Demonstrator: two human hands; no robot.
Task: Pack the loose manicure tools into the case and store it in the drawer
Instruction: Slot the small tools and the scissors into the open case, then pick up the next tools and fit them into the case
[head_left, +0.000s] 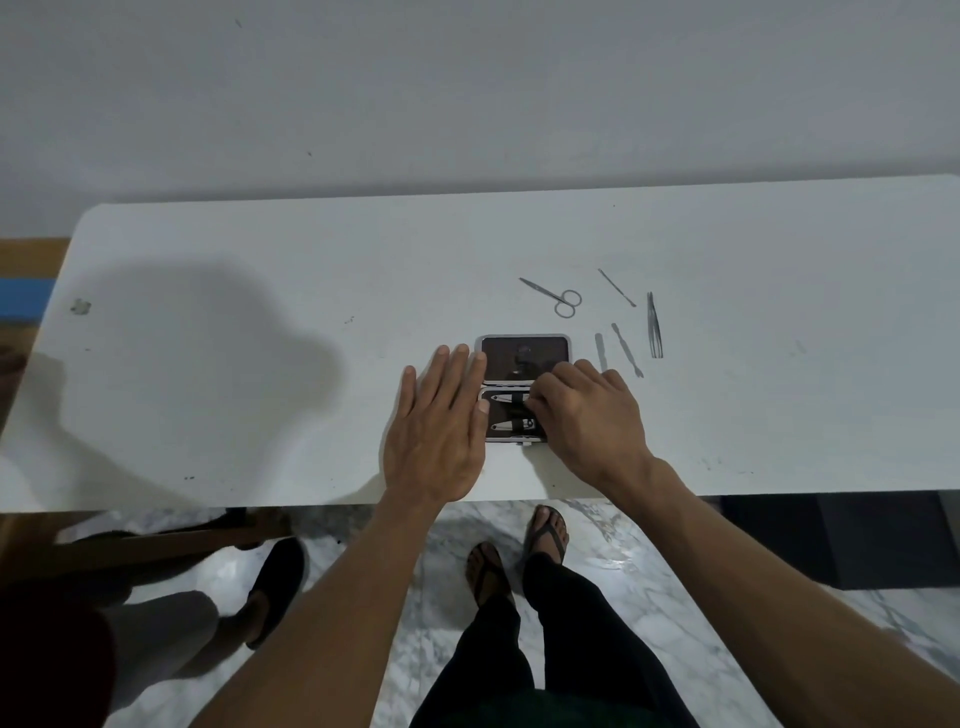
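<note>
A small manicure case (523, 356) lies open on the white table (260, 364), its dark lid flat at the back and its tray of clippers toward me. My left hand (441, 415) rests flat against the case's left edge, fingers spread. My right hand (587, 415) covers the tray's right side, fingertips curled onto a tool there; what they pinch is hidden. Loose on the table to the right lie scissors (558, 299), a thin pick (616, 287), tweezers (654, 325), a cuticle pusher (626, 349) and a short file (601, 351).
The table's front edge runs just behind my wrists. Below it are my sandalled feet (519, 551) on marble floor. Another person's leg and dark shoe (275, 587) stand at the lower left beside a wooden chair part (156, 545). A white wall backs the table.
</note>
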